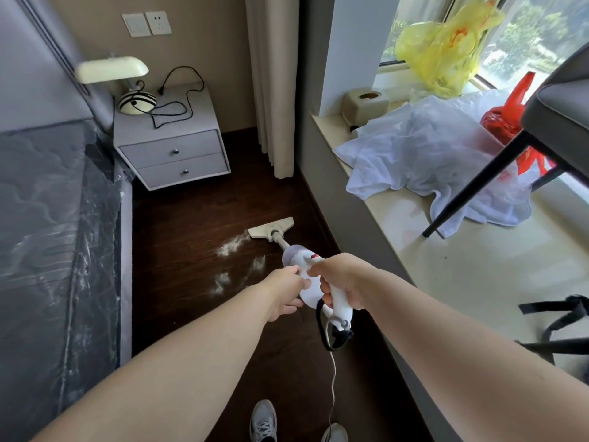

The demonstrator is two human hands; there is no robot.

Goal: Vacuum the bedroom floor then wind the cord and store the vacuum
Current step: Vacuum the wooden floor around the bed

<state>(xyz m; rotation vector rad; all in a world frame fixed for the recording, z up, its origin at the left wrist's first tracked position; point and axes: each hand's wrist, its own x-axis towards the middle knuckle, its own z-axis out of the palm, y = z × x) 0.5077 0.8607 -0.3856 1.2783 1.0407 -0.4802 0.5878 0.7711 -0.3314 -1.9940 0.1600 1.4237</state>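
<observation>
Head view only: both my bare arms reach forward over the dark wooden floor (197, 218) in the strip between the plastic-wrapped grey mattress (54, 234) and the cream window ledge (471, 282). My right hand (342, 280) has its fingers wrapped closed around the handle of the white stick vacuum (314, 282); my left hand (285, 293) grips the side of its body, fingers curled against it. I read the vacuum as slanting down and away from me, its flat cream floor head (271, 228) resting on the boards just beside patches of white dust (231, 247). Its thin white cord (333, 378) hangs from the handle end, down past my grey sneaker (264, 421). A grey two-drawer nightstand (172, 154) stands in the far corner.
</observation>
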